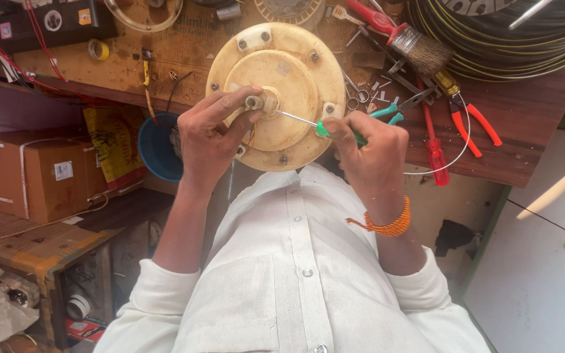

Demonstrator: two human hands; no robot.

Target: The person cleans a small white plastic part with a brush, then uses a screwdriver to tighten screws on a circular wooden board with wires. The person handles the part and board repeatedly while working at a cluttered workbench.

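At the centre top of the frame, a cream-coloured round motor housing [276,95] is resting on the edge of the wooden worktop [524,117], tipped toward the person. It looks like cast metal or thick plastic, rigid and probably fairly heavy, with bolts around its flange; I'd judge the broad rim to be the safest place to grip it, since the middle carries a small shaft [254,102] and thin coloured wires that could snag or tear.

The left hand [212,134] is steadying the hub, thumb and forefinger pinching together around the shaft end. The right hand [369,153], an orange bracelet at its wrist, is closing firmly around the green handle of a slim screwdriver [308,123], whose thin blade is pointing into the hub beside the shaft. That blade seems likely to slip on the smooth, stained face.

To the right, red-handled pliers [469,121], a red screwdriver [434,147] and a paintbrush [407,39] are lying scattered. A blue bowl [158,149] is sitting lower left of the housing.
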